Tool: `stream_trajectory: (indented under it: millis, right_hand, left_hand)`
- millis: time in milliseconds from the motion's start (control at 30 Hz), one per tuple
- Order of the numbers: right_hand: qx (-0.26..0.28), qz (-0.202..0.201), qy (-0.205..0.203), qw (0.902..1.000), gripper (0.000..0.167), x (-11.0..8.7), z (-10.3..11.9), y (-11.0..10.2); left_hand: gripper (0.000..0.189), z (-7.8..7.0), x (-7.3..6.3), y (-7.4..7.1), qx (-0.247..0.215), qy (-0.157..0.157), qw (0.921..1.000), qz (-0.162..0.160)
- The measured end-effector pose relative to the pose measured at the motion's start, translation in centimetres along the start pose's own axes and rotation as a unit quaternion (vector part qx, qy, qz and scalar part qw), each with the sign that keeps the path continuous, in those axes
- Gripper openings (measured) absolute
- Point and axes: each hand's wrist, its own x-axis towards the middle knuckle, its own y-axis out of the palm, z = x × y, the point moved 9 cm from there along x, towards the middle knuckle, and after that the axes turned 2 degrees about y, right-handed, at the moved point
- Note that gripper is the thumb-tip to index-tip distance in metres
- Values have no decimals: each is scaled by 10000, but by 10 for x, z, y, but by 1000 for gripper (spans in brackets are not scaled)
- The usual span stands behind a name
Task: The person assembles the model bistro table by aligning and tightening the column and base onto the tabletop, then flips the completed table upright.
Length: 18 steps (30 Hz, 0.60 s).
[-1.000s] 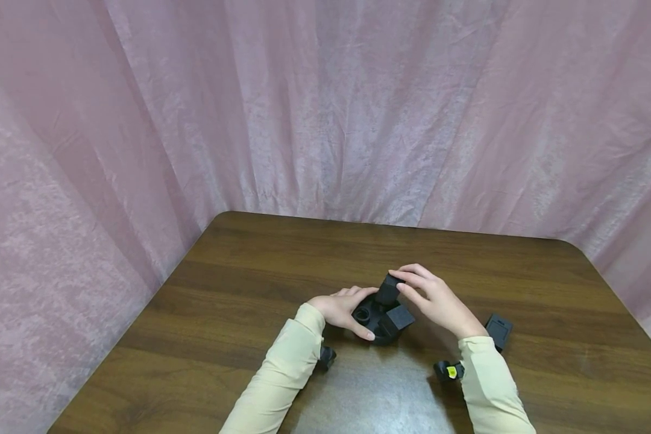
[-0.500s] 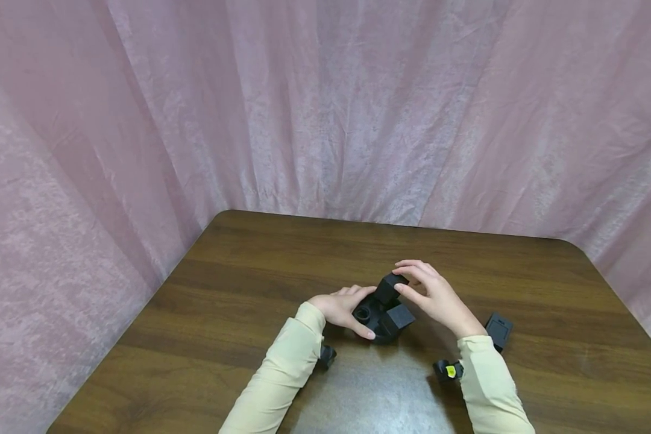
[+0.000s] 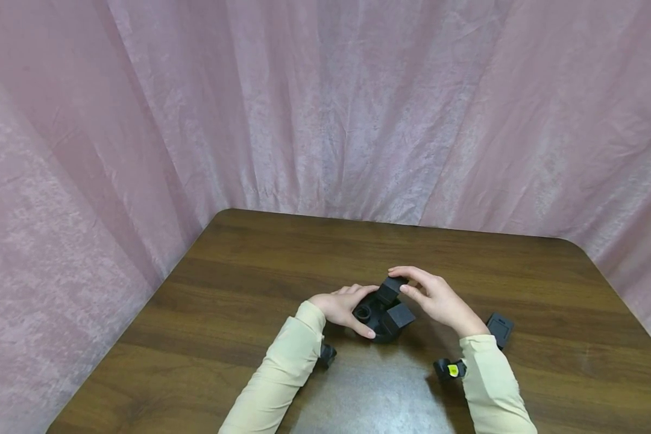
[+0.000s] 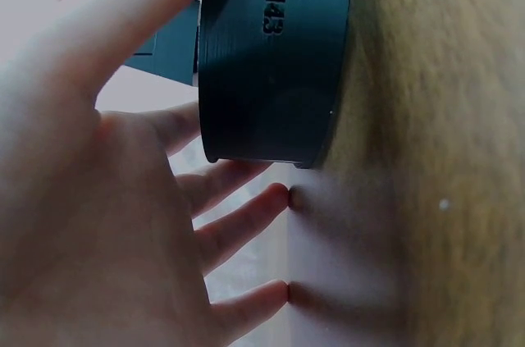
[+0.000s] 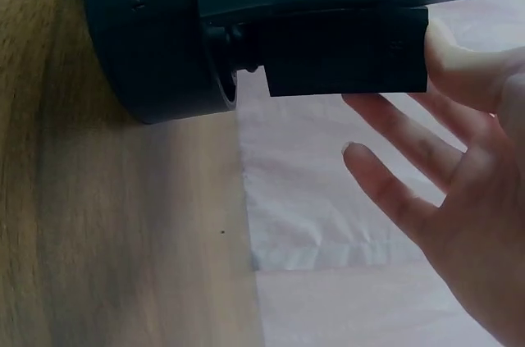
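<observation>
A round black base (image 3: 374,314) stands on the table, with a ring-shaped socket (image 3: 362,313) at its left. My left hand (image 3: 340,307) holds the base's left side between thumb and fingers; in the left wrist view some fingertips touch the table. Between thumb and fingers my right hand (image 3: 439,299) pinches a black block (image 3: 389,292) on the far side of the base. A ridged, thread-like stem (image 5: 239,47) joins this block to the base in the right wrist view. Nearer me, a second black block (image 3: 400,316) sits tilted on the base. The stem's lower end is hidden.
Another black block (image 3: 500,329) with a recessed rectangular face lies on the table, beside my right forearm. Dark wrist devices (image 3: 449,369) hang under both sleeves. The brown wooden table (image 3: 282,253) ends at a pink curtain (image 3: 325,108).
The far block has turned on the base. My right fingers went slightly up and right, then came back down and left round it. My left hand and the base have stayed put.
</observation>
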Motion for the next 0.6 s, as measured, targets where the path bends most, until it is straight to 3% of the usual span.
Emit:
stream_trajectory:
  millis: [167, 300, 433, 600]
  right_hand:
    - [66, 168, 153, 9997, 35, -1, -3, 1]
    - [-90, 216, -45, 9997, 38, -2, 2, 3]
    - [-323, 70, -152, 9993, 34, -1, 5, 4]
    - [-652, -210, 88, 9976, 32, 3, 2, 6]
  left_hand:
    - [95, -1, 0, 1, 4, 31, 10000, 61]
    - [96, 0, 0, 2, -44, -23, 10000, 65]
    - [98, 0, 0, 2, 7, -67, 10000, 23]
    - [100, 1, 1, 2, 103, -102, 9999, -4]
